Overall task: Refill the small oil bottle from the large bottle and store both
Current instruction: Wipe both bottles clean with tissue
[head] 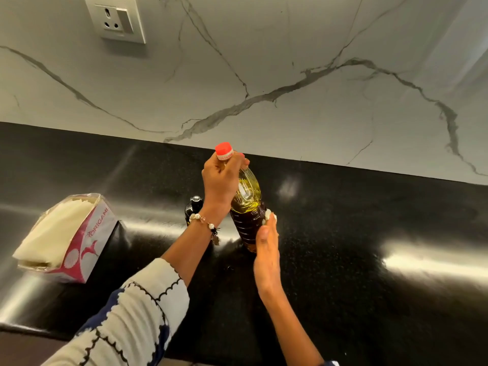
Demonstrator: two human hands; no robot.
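Black counter (pixel 343 233), large bottle (pixel 247 207) upright, cap up

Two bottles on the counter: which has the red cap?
The large bottle, clear with yellow oil, gripped at its neck by the left hand. The small bottle behind that wrist is dark with a black cap.

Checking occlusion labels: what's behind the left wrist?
A small dark bottle stands on the counter behind the left hand, left of the large bottle. Only its black cap and shoulder show; the wrist covers the rest.
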